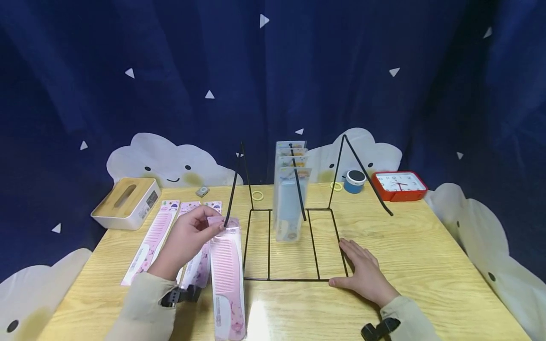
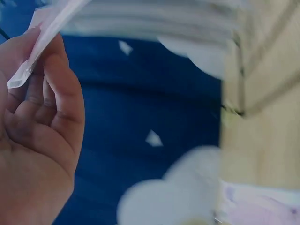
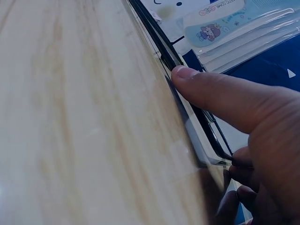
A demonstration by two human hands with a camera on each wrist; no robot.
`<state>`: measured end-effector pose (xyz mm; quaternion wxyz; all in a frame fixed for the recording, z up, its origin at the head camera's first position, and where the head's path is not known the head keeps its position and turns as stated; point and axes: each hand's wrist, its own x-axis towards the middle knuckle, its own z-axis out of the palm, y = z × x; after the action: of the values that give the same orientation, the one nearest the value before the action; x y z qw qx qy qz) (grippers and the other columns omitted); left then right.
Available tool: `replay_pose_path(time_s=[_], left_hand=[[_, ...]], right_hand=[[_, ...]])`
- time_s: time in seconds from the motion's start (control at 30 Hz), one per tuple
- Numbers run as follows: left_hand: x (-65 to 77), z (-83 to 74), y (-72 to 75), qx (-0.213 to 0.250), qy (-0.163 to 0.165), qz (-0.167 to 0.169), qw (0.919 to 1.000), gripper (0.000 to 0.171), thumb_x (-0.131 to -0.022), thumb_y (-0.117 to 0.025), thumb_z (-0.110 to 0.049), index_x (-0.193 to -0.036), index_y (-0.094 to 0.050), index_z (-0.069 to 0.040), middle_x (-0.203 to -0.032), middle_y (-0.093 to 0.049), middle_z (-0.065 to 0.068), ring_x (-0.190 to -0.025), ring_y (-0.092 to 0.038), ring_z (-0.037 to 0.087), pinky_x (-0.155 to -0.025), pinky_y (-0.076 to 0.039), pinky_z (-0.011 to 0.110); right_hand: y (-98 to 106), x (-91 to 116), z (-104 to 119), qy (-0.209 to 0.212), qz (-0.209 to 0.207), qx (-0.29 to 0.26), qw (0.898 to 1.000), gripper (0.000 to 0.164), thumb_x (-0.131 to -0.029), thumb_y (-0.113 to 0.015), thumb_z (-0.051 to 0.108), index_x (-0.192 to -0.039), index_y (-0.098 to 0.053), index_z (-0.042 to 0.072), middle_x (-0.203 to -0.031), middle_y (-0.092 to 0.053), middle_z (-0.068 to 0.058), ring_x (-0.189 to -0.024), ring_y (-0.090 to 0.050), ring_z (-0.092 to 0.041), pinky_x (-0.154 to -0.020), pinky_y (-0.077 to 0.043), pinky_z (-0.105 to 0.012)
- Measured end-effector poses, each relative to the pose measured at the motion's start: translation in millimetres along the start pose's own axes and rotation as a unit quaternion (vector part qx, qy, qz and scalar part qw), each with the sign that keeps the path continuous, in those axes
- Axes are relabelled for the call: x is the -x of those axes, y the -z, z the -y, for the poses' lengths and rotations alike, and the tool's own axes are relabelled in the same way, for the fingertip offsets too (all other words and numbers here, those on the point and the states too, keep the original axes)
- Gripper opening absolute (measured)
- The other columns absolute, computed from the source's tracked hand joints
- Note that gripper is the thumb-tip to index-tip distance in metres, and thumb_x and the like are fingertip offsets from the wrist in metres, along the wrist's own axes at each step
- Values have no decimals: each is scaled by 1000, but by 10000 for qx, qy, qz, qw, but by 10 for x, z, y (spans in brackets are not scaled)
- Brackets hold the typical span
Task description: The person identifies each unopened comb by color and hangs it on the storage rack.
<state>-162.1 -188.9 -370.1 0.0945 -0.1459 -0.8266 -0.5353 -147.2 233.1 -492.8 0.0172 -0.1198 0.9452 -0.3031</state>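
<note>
My left hand (image 1: pixel 187 239) pinches the top of a packaged pink comb (image 1: pixel 228 284) between thumb and fingers. The package hangs upright at the tip of the left hook (image 1: pixel 232 196) of a black wire display rack (image 1: pixel 290 280); whether the hook passes through its hole I cannot tell. In the left wrist view, the clear package edge (image 2: pixel 44 44) lies between my thumb and fingers. My right hand (image 1: pixel 362 272) rests on the front right corner of the rack's base, thumb (image 3: pixel 206 86) touching the front wire. Several packaged blue combs (image 1: pixel 291 199) hang from the middle hook.
More packaged pink combs (image 1: pixel 151 241) lie on the table at left, partly behind my left arm. A tissue box (image 1: pixel 126 203) stands at back left. A blue-and-white round device (image 1: pixel 354 182) and a red clock (image 1: pixel 399 186) are at back right, near the bare right hook (image 1: pixel 367 175).
</note>
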Motion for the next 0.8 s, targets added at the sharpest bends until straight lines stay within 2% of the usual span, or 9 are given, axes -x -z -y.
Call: replay_pose_path(time_s=[0.07, 0.13, 0.23, 0.33, 0.57, 0.8], left_hand=[[108, -198, -10, 161, -444, 69, 9989, 9, -87, -76, -2, -91, -68, -6, -83, -70, 2, -63, -54, 9, -54, -46, 24], [203, -380, -15, 257, -744, 146, 9968, 11, -86, -76, 1, -88, -68, -7, -82, -72, 0, -61, -56, 9, -52, -46, 25], [312, -606, -13, 358, -1003, 58, 9943, 15, -84, -76, 4, -87, -67, -8, -85, -73, -2, -63, -60, 10, -52, -48, 25], [371, -754, -12, 445, -1147, -155, 9923, 16, -83, -76, 7, -87, -67, -6, -85, -70, -3, -64, -60, 11, -52, -49, 26], [372, -887, -20, 536, -1366, -362, 9885, 19, -82, -76, 9, -88, -68, -8, -81, -67, -1, -60, -56, 11, -50, -46, 26], [321, -883, 21, 155, -1223, -557, 9908, 18, -82, -77, 7, -87, -68, -8, -77, -64, -2, -56, -53, 11, -48, -44, 25]], right_hand=[[12, 1, 0, 5, -14, -4, 10000, 114, -69, -84, 62, -152, -38, -1, -158, -36, -21, -146, -24, -43, -112, -11, -63], [21, 4, 5, 16, -30, -15, 10000, 114, -69, -84, 61, -152, -38, -1, -158, -36, -22, -146, -24, -44, -112, -11, -64], [25, 4, 6, 56, -53, -7, 10000, 114, -69, -84, 61, -152, -38, -2, -157, -36, -22, -146, -25, -45, -111, -11, -64], [19, 1, -7, 53, -51, 15, 10000, 114, -69, -84, 62, -152, -38, -1, -158, -36, -22, -146, -25, -44, -112, -11, -64], [9, 4, -24, 37, -53, -6, 10000, 114, -69, -84, 61, -152, -38, -2, -158, -36, -22, -146, -25, -43, -112, -10, -63], [20, 12, 3, 46, -55, -30, 10000, 114, -68, -85, 60, -152, -38, -2, -157, -36, -22, -146, -25, -44, -112, -11, -64]])
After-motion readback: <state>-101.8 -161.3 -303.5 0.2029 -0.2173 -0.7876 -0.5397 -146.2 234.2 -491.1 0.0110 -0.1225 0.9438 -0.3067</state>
